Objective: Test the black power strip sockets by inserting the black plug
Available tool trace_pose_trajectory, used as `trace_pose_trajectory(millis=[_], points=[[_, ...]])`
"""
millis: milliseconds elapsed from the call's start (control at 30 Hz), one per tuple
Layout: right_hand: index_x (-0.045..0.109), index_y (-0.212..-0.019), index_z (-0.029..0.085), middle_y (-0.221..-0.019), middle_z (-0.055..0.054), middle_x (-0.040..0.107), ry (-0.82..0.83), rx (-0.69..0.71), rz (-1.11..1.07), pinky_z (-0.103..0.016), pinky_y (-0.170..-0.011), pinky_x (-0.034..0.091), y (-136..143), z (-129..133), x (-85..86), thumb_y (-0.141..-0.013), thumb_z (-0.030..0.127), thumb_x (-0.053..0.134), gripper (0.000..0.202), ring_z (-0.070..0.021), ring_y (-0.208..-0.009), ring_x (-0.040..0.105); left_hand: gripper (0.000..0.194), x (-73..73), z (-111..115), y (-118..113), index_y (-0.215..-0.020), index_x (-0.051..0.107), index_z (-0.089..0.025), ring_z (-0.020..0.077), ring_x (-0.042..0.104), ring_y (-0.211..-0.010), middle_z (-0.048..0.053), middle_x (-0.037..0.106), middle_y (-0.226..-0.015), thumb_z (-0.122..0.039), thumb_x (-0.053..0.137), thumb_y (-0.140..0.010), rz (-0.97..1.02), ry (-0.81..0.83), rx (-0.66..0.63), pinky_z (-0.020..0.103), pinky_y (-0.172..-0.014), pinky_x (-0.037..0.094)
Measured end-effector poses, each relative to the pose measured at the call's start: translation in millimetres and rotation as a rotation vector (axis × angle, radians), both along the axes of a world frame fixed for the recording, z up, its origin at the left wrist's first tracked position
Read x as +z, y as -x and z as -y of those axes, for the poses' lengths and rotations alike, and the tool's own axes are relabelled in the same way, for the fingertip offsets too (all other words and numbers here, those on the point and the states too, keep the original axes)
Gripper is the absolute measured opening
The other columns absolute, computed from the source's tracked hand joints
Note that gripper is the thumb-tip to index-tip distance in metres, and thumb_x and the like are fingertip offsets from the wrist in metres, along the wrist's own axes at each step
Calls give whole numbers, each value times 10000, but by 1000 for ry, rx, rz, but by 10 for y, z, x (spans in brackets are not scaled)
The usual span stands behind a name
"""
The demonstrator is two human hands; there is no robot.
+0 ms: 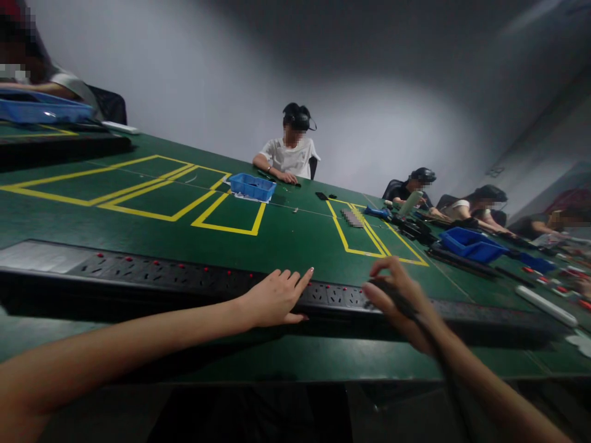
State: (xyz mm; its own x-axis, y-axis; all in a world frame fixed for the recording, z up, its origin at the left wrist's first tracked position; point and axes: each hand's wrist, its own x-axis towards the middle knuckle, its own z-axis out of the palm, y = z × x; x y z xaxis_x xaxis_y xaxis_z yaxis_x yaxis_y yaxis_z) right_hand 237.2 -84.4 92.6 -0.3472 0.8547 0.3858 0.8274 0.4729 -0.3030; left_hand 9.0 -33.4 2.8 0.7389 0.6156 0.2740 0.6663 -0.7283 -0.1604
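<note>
Your L hand rests on pwr strip, fingers apart; R hand, clamped on cable, is above strip.

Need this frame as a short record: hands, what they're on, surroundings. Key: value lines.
left_hand: left hand appears to rest on the power strip, holding nothing visible
right_hand: right hand holds a dark cable; cable's end unclear
strip: black, with sockets and red switches, lying lengthwise along the near side
surface: green table with yellow outlines
basket: blue basket beyond the strip
across: seated person in white shirt
</note>
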Motion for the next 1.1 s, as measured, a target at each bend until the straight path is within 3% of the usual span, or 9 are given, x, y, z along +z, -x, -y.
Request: trace_pose_trajectory(millis=[133, 233, 467, 667, 800, 967, 1100], points=[[422, -896, 190, -656, 4, 563, -76, 113, 136, -219, -502, 343, 290, -426, -466, -863, 361, 457, 178, -121, -530, 533, 838, -18, -7, 4, -1351, 158, 14, 258, 521, -870, 181, 537, -1044, -569, 394, -798, 9, -12, 19, 350, -749, 352], [440, -893, 186, -676, -13, 572, -74, 168, 166, -221, -516, 339, 321, -520, -672, -869, 357, 440, 173, -127, -558, 545, 870, -34, -15, -3, -1336, 154, 57, 266, 518, -877, 221, 520, -1080, -574, 396, -789, 19, -10, 33, 361, -749, 353], [421, -800, 198, -634, 5, 552, 50, 219, 268, -211, -504, 312, 373, -547, -552, -881, 357, 417, 179, -120, -553, 532, 876, -56, -33, -12, -1345, 139, 49, 267, 502, -876, 217, 520, -1077, -558, 425, -781, 43, 44, 53, 369, -750, 340], [394, -845, 210, -643, 18, 574, 284, 185, 73, -208, -526, 355, 357, -676, -611, -891, 341, 400, 139, -111, -555, 552, 865, -48, -40, -2, -1349, 118, 59, 271, 492, -815, 161, 538, -908, -561, 380, -806, 38, 50, 55, 368, -711, 334], [405, -845, 212, -667, 7, 581, 341, 198, 92, -212, -515, 356, 345, -687, -551, -890, 334, 396, 130, -114, -557, 544, 865, -59, -55, -4, -1349, 127, 57, 273, 485, -815, 156, 527, -902, -573, 369, -808, 32, 62, 58, 370, -708, 328], [413, -804, 208, -609, 11, 556, 191, 220, 344, -218, -468, 284, 477, -655, -468, -883, 328, 398, 144, -118, -507, 511, 819, -65, -73, 7, -1351, 107, 57, 274, 478, -812, 182, 526, -936, -546, 318, -838, 33, 101, 41, 379, -695, 325], [423, -766, 192, -597, 0, 533, -8, 175, 421, -229, -475, 266, 497, -558, -652, -883, 298, 393, 160, -110, -491, 478, 766, -60, -76, 16, -1347, 101, 70, 274, 474, -828, 196, 524, -969, -482, 312, -860, 35, 90, 29, 384, -707, 327]])
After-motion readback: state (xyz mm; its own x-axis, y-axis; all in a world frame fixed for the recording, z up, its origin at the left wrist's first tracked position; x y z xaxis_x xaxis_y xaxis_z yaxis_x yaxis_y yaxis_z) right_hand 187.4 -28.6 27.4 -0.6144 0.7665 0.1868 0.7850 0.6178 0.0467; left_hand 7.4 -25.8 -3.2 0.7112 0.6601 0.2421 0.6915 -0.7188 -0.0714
